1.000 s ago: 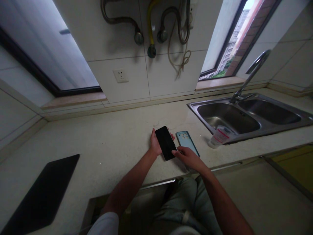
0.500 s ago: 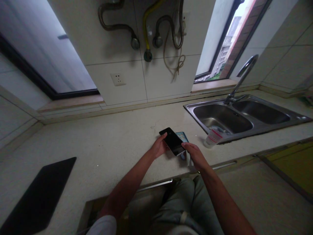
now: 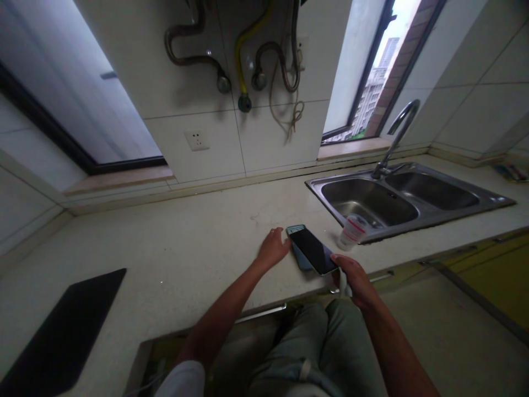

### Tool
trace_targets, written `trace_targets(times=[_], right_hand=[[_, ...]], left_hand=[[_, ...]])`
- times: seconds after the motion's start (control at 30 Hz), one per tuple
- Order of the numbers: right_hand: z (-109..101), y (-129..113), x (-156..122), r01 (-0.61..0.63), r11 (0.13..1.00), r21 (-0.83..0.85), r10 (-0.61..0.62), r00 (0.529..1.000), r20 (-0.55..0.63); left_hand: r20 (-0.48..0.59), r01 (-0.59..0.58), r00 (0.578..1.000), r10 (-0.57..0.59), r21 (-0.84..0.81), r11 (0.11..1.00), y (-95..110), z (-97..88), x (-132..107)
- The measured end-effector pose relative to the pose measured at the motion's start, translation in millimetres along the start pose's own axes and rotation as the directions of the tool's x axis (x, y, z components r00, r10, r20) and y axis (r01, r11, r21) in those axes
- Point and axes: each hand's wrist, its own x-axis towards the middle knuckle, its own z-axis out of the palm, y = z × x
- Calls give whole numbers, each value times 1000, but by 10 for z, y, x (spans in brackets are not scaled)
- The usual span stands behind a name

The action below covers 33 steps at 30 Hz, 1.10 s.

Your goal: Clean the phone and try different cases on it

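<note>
My right hand (image 3: 354,278) grips a black-screened smartphone (image 3: 313,251) by its lower right end. A strip of pale cloth (image 3: 344,282) hangs from the same hand. Just left of the phone's upper end is my left hand (image 3: 273,248), free of it, with thumb and fingers apart. A flat light-blue item (image 3: 303,261) with a patterned top end lies beneath the phone, partly covered; I cannot tell what it is. To the right, a clear plastic cup (image 3: 352,231) with red bands stands tilted or lies near the sink rim.
A double steel sink (image 3: 430,225) with a chrome faucet (image 3: 399,135) is set into the white countertop (image 3: 198,237). On the left lies a black panel (image 3: 68,331). Pipes (image 3: 194,58) and a socket (image 3: 197,140) are on the tiled wall.
My left hand has let go of the phone and sits beside it. My right hand has shifted the phone right and slightly down, uncovering more of the blue item.
</note>
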Motion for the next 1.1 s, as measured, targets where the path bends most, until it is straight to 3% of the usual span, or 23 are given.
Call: trace_targets(times=[0.1,0.3,0.43,0.57,0.67,0.8,0.9,1.0,1.1], right_hand=[[-45,29,-3,39,999,-26,-40,999,-13],[-117,119,7,89,990,-107,-90,996,-5],[-75,172,1,66,993,-94,-65,998,13],[49,186,-24,-4,999,-32,5,999,42],[128,180,-38,-55,998,6,55,997,46],[148,159,-26,-76,997,-32,79,989,122],[159,129,17,-64,995,-77,77,982,171],[234,90,88,-56,990,-127,85,968,235],[360,79,165,29,980,-196,33,952,305]], left_hand=[[-52,42,998,-45,-62,997,117,110,21],[-113,75,981,-158,-532,844,70,94,58],[-31,195,958,-284,-656,729,-82,-55,93],[130,358,915,-381,-695,623,-176,-132,117],[211,372,921,-328,-726,578,-200,-153,111],[207,311,943,-260,-825,472,-229,-184,111],[209,267,956,-205,-910,317,-244,-207,139],[298,322,938,-175,-939,123,-232,-213,168],[355,365,924,-141,-930,50,-217,-186,168]])
